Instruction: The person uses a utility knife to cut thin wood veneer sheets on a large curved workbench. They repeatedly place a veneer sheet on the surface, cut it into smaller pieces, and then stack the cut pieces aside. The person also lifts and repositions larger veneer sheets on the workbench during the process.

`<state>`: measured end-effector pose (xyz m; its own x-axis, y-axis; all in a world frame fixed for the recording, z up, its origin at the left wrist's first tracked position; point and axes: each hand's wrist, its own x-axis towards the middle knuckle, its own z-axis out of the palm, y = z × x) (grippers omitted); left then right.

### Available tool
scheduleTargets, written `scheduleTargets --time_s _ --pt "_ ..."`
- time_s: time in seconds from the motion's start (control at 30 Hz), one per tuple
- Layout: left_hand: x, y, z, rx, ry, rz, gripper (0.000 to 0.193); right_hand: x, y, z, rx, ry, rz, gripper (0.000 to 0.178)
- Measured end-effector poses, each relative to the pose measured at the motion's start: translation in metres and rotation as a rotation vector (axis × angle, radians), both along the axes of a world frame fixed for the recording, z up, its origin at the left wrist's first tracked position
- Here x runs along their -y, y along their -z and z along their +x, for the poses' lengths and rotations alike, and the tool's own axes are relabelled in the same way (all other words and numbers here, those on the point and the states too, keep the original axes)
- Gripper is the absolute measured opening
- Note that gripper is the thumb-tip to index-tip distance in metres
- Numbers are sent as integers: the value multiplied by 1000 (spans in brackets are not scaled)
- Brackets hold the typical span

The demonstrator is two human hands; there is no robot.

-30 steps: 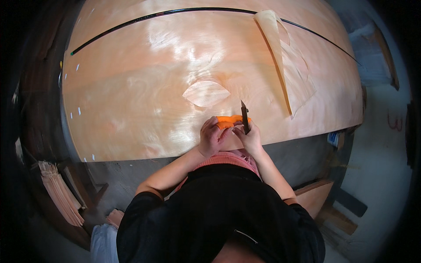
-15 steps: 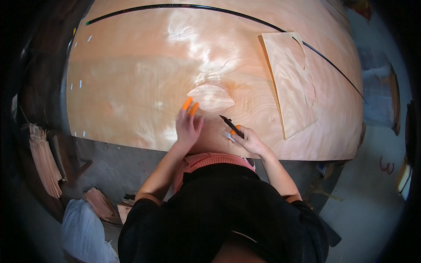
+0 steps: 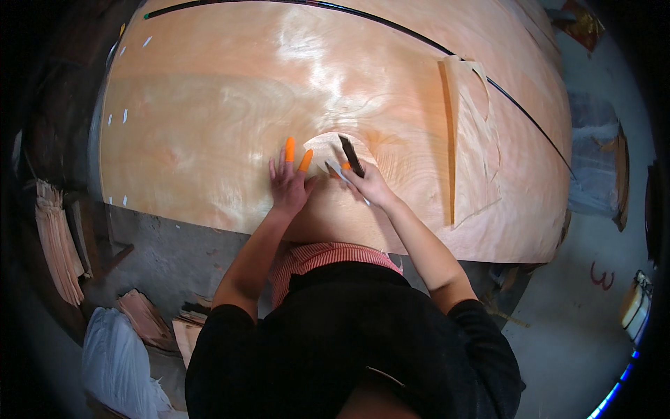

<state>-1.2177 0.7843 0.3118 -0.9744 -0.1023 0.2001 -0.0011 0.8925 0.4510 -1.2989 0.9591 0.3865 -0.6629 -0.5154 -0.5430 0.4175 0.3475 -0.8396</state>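
A large sheet of pale wood veneer (image 3: 209,140) spreads out before me. My left hand (image 3: 289,185) lies on it with the fingers apart, orange covers on two of them, holding nothing. Just right of those fingertips is a lighter, leaf-shaped patch of veneer (image 3: 319,145). Over that patch, my right hand (image 3: 371,185) is closed round a dark slim tool (image 3: 352,155), which points up and away from me. A narrow, pale pointed piece (image 3: 335,170) also sticks out from this hand; its kind is unclear. One orange finger cover shows there too.
A loose veneer offcut (image 3: 474,153) with a curved cut lies to the right. A long thin black rod (image 3: 391,24) crosses the far side. Small white strips (image 3: 125,115) dot the left edge. Veneer bundles (image 3: 59,241) and a plastic-wrapped stack (image 3: 122,366) stand at left.
My right hand has moved forward over the leaf-shaped patch, and the dark tool has turned more upright. My left hand has spread and settled lower on the sheet. The offcut's left side looks more raised.
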Motion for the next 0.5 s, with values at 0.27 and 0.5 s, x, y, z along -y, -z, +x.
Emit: scheduleTargets --time_s 0.27,0.5 --pt "1 11 0 -1 -33 -65 42 53 55 -32 72 11 78 14" --pt "1 8 -1 -14 -60 15 55 45 55 -37 69 -67 116 9"
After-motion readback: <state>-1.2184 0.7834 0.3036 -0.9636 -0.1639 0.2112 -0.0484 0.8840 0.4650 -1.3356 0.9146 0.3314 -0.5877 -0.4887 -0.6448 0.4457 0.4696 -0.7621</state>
